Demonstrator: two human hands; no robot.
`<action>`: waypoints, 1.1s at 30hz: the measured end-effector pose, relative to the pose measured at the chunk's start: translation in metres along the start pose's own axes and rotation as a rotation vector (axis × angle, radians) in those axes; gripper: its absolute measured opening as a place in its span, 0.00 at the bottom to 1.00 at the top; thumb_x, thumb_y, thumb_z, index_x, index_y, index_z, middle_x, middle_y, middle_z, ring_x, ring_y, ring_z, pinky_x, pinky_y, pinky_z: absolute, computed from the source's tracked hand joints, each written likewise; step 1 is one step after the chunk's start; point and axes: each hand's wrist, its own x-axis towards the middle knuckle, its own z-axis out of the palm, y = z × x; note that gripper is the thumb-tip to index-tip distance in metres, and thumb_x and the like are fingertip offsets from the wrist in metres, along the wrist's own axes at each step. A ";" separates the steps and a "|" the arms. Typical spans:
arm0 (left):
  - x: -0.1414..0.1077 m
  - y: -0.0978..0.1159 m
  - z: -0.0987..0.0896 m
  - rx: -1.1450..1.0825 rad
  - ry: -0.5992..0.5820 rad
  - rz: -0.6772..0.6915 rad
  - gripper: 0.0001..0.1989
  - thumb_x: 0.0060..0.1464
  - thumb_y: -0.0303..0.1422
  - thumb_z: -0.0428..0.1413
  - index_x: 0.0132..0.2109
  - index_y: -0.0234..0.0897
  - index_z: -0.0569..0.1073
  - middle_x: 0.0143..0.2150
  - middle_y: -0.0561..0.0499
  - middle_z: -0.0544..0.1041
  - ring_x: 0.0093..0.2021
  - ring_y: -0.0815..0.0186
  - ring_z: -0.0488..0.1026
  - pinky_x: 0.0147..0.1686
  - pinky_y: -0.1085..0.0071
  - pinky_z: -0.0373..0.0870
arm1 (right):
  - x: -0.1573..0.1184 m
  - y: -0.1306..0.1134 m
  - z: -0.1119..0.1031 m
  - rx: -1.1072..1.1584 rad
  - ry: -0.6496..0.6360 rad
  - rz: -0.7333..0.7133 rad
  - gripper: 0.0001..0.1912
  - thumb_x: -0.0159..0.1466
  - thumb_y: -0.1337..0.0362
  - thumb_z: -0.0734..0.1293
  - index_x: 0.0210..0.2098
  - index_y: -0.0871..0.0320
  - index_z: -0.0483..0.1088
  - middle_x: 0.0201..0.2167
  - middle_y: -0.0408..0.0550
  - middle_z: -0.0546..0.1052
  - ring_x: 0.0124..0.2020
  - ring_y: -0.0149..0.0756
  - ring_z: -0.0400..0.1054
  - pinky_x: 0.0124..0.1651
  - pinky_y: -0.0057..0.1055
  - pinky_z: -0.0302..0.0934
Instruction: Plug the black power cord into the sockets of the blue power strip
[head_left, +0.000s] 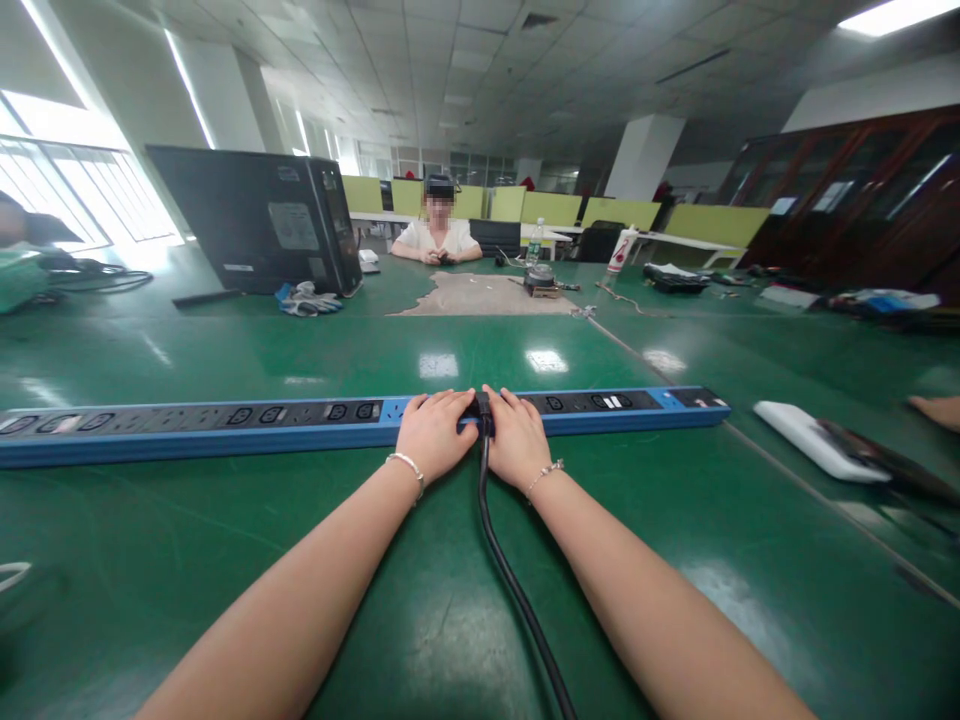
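A long blue power strip (202, 440) with black sockets along its top lies crosswise on the green table. A black plug (484, 408) stands at a socket right of the strip's middle; how deep it sits is hidden by my fingers. My left hand (439, 432) closes on the plug from the left, its palm resting over the strip. From the other side my right hand (517, 438) wraps against the plug, fingers curled over the strip. A thick black cable (504, 565) runs from the plug toward me between my forearms.
A black computer case (255, 220) stands at back left, beside gloves (307, 300). A person (437, 230) sits across the table (337, 350). A bottle (535, 245), a white tube (621, 252) and a white device (817, 440) are to the right. Another person's hand (937, 410) shows at the right edge.
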 end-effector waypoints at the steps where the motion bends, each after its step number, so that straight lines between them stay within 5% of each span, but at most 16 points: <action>1: 0.001 0.002 -0.001 -0.004 0.004 -0.017 0.18 0.54 0.37 0.48 0.52 0.44 0.69 0.52 0.51 0.74 0.53 0.62 0.68 0.55 0.60 0.58 | 0.000 0.000 0.001 0.005 0.005 0.001 0.32 0.56 0.70 0.59 0.61 0.61 0.54 0.58 0.49 0.65 0.62 0.40 0.51 0.62 0.40 0.42; 12: 0.015 0.013 0.009 -0.066 0.020 -0.101 0.16 0.55 0.30 0.46 0.50 0.45 0.68 0.43 0.52 0.77 0.45 0.63 0.72 0.48 0.64 0.64 | 0.002 0.000 0.008 0.018 0.072 0.022 0.30 0.58 0.68 0.58 0.61 0.62 0.55 0.58 0.50 0.65 0.61 0.40 0.53 0.61 0.38 0.42; 18: 0.025 0.015 -0.016 -0.352 0.251 -0.200 0.17 0.56 0.36 0.48 0.52 0.42 0.65 0.48 0.51 0.75 0.45 0.64 0.71 0.46 0.68 0.67 | 0.002 -0.001 0.010 -0.024 0.060 0.024 0.37 0.53 0.71 0.59 0.62 0.64 0.51 0.59 0.52 0.64 0.61 0.39 0.51 0.62 0.38 0.40; 27: -0.002 -0.080 -0.054 -0.256 0.046 -0.309 0.18 0.51 0.40 0.51 0.48 0.39 0.70 0.42 0.49 0.78 0.41 0.62 0.74 0.42 0.68 0.68 | 0.000 -0.001 0.010 -0.039 0.048 -0.002 0.31 0.54 0.70 0.59 0.58 0.58 0.59 0.60 0.46 0.63 0.62 0.38 0.50 0.62 0.39 0.40; 33: -0.015 -0.093 -0.058 -0.227 -0.038 -0.286 0.20 0.50 0.44 0.51 0.48 0.40 0.69 0.42 0.49 0.77 0.39 0.62 0.74 0.42 0.67 0.69 | 0.001 -0.001 0.009 -0.044 0.049 -0.005 0.31 0.53 0.70 0.59 0.58 0.58 0.60 0.60 0.47 0.63 0.61 0.39 0.50 0.61 0.40 0.40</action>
